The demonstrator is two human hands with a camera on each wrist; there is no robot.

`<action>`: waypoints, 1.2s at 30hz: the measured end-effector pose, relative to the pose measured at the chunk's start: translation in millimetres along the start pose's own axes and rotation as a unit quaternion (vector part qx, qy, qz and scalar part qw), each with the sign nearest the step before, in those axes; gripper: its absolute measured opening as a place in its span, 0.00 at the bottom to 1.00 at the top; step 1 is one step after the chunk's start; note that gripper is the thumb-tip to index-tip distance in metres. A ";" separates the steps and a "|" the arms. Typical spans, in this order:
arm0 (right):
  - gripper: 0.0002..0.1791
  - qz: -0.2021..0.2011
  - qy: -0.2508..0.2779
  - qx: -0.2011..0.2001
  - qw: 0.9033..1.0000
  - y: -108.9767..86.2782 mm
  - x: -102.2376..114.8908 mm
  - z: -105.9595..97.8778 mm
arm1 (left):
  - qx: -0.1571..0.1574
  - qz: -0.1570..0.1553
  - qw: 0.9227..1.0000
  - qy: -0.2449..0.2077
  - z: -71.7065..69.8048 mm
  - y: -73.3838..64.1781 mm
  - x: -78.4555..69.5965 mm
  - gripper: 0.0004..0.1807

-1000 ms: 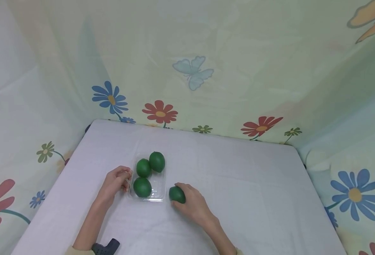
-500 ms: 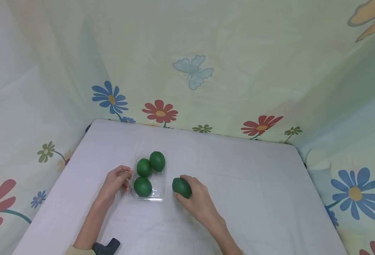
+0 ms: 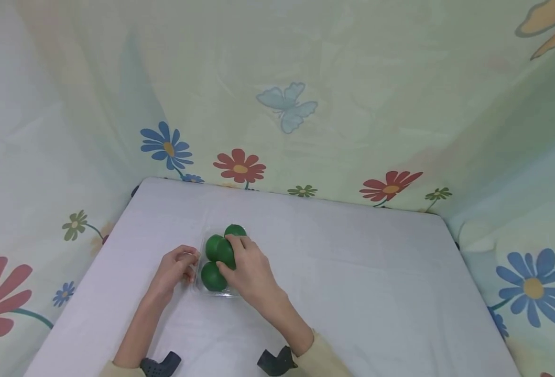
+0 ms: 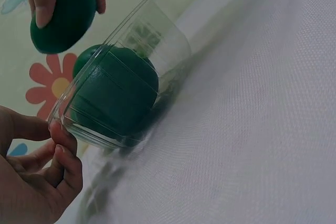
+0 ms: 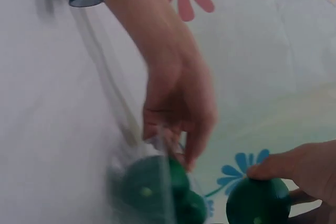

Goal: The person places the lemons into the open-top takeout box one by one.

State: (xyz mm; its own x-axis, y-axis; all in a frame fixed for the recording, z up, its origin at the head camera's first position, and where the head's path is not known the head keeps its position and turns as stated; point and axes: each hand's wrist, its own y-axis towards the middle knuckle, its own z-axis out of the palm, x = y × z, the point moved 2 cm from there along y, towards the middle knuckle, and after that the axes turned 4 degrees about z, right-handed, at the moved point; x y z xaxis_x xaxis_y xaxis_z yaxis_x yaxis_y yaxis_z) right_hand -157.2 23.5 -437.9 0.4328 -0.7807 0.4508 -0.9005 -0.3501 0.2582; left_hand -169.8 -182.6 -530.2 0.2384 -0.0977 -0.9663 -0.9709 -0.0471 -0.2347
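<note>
A clear plastic container [image 3: 216, 294] stands on the white tabletop with three green limes in it: one at the front [image 3: 213, 277], one in the middle [image 3: 211, 246] and one at the back [image 3: 234, 229]. My left hand [image 3: 174, 268] pinches the container's left rim between thumb and forefinger, as the left wrist view shows. Above the container, my right hand [image 3: 254, 275] grips another lime [image 4: 65, 19] with the thumb on one side and fingers on the other. From the head view this lime covers part of the back and middle limes.
The white-covered table [image 3: 362, 272] extends to the right of the container. A curtain [image 3: 352, 104] printed with flowers and a butterfly hangs behind it and along both sides. Dark wrist-worn devices sit at the left wrist [image 3: 161, 364] and the right wrist [image 3: 277, 361].
My right hand has lifted its lime off the table to the right of the container and carried it left over the container. My left hand has stayed at the rim.
</note>
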 end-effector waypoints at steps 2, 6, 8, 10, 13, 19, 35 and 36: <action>0.32 -0.005 -0.027 -0.012 1.000 0.4 2.2 11.7 | -0.001 0.001 1.000 0.002 0.5 -0.2 -0.1 0.17; 0.31 -0.003 -0.058 -0.038 0.998 -4.2 5.1 30.6 | -0.006 0.004 1.000 0.005 0.2 -0.4 0.2 0.17; 0.30 0.002 -0.064 -0.052 0.997 -6.9 4.8 37.7 | -0.007 0.003 1.000 0.006 0.4 -0.4 0.6 0.17; 0.30 0.006 -0.066 -0.067 0.996 -10.0 3.9 42.6 | -0.006 0.002 1.000 0.006 0.6 -0.5 0.7 0.17; 0.29 0.013 -0.067 -0.087 0.994 -14.0 0.2 48.5 | -0.003 0.000 1.000 0.009 1.0 -0.3 -0.2 0.17; 0.30 0.014 -0.069 -0.120 0.990 -19.7 -7.3 54.9 | 0.002 0.000 1.000 0.012 -0.2 1.8 -1.2 0.17; 0.22 0.023 0.048 -0.110 0.992 -26.9 -22.2 34.3 | 0.008 -0.001 1.000 0.011 -1.0 2.6 -0.6 0.17; 0.21 0.029 0.063 -0.105 0.992 -27.2 -26.5 30.5 | 0.008 0.000 1.000 0.013 -2.2 1.9 -0.3 0.17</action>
State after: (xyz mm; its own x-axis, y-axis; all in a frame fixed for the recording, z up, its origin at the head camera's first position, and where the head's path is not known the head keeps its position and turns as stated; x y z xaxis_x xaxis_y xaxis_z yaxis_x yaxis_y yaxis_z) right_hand -145.5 37.9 -482.9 0.3943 -0.7212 0.5695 -0.9009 -0.1810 0.3945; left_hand -171.7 -184.9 -530.2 0.2390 -0.1229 -0.9632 -0.9710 -0.0311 -0.2370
